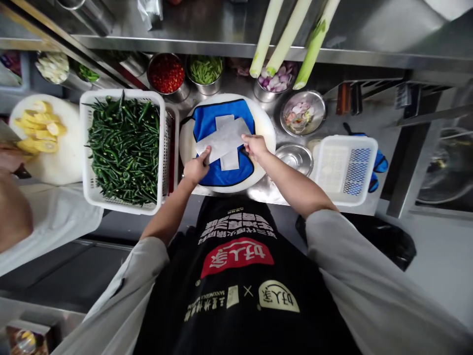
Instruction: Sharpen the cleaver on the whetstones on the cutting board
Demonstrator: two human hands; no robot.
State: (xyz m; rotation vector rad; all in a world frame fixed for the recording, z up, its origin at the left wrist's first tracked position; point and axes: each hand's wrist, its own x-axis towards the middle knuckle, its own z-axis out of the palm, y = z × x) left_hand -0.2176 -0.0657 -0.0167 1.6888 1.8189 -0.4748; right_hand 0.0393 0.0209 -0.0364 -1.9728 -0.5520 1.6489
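Observation:
My left hand [197, 170] pinches the lower left end of a thin white sheet [223, 140], thumb on top. At its right end, my right hand [255, 146] grips the same sheet between curled fingers and thumb. The sheet slants across a second white strip [229, 161] that lies upright beneath it. Both rest over a blue cloth [207, 118] with black edging, whose exact kind I cannot tell. The cloth is spread on a round white cutting board [266, 128].
A white basket of green chilies [123, 148] stands left. Behind are pots of chopped red chilies [166, 74], green pieces [206, 71] and shallots [277, 79]; leeks [268, 37] overhang the shelf. Right are metal bowls [303, 113] and a white basket [345, 170]. A co-worker's arm [13, 212] is far left.

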